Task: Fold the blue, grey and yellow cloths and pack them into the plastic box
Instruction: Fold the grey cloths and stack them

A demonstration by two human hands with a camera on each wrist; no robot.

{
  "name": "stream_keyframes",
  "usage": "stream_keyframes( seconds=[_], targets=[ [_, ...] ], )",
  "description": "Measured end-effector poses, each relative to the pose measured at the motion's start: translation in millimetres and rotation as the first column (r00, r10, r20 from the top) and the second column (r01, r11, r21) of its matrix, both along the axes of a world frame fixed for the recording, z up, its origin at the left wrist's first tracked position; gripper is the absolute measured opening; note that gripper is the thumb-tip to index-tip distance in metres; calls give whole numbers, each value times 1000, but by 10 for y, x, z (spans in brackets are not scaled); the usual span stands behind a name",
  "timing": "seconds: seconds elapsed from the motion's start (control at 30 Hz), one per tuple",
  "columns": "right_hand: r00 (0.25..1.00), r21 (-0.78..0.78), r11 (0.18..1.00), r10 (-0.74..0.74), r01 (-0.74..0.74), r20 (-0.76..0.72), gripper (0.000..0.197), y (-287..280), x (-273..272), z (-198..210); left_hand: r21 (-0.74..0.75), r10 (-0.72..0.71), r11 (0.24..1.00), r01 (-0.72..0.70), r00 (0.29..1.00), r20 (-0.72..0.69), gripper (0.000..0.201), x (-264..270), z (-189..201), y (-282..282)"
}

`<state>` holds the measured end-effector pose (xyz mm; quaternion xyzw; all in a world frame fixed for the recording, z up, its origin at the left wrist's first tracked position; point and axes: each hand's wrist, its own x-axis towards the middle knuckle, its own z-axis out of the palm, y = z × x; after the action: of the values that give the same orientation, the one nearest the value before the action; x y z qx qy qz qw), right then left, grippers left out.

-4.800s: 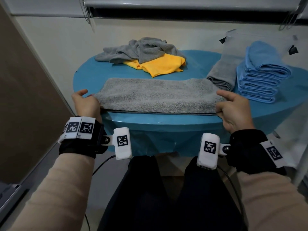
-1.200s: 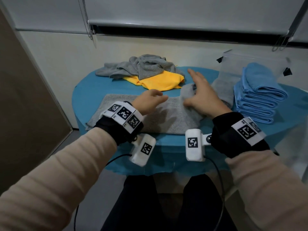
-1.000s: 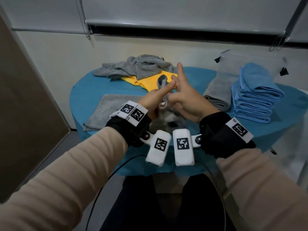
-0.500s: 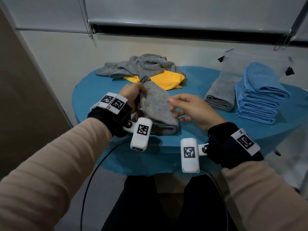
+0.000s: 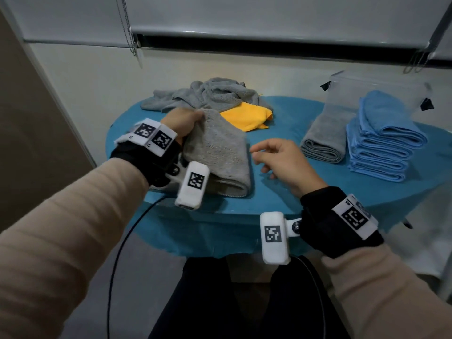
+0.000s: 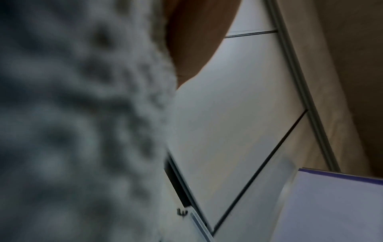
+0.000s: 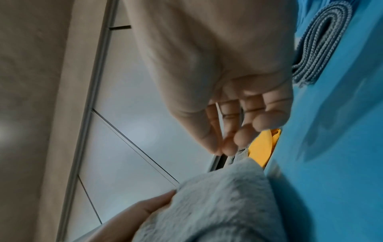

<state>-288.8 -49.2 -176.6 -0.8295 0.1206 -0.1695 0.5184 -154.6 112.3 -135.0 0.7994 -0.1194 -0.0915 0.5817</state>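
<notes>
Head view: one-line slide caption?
Left hand grips the folded grey cloth on the blue table; right hand hovers open beside it.

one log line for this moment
left hand: grips folded grey cloth | right hand: open, free | box: not yet packed

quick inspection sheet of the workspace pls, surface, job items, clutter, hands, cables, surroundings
surface: round table with a blue cover.
job's things: folded grey cloth at the front edge; second folded grey cloth beside the stack of folded blue cloths; crumpled grey cloth lying partly over the yellow cloth at the back; plastic box behind the blue stack, contents unclear.
clutter: nothing seen.
grippers: left hand grips the far left corner of the front grey cloth; right hand hovers beside it, fingers relaxed, holding nothing.
cables: black cable hanging from the left wrist camera.
surroundings: white wall, roller blind with a bead chain.
</notes>
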Motion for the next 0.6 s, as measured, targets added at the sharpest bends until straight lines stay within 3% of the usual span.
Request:
stream_keyframes(
  seconds=[0.1,0.2,0.27,0.33,0.47,0.6],
  targets=[
    [989,39,999,19,-13,-149,5,22,23,-55,201,5,979,-30,993,122,38,102,72,243],
    [949,-49,996,58,-76,-311,32,110,57,-81,498,-21,862,-95,975,221,39,171,17,453],
    [937,-72,992,69,-99,-342,48,176,80,-56,614,-10,779,-130,976,219,41,163,-48,559],
    [930,-50,992,94,-120,-355,56,244,110,-39,665,-1,737,-122,983,181,45,192,-108,655],
    [929,-53,984,140,-168,-344,64,380,197,-20,606,41,793,-70,997,62,43,211,-148,802],
    [911,-164,948,200,-274,-362,61,418,241,-16,680,47,732,-49,999,21,44,156,-155,892]
  ],
)
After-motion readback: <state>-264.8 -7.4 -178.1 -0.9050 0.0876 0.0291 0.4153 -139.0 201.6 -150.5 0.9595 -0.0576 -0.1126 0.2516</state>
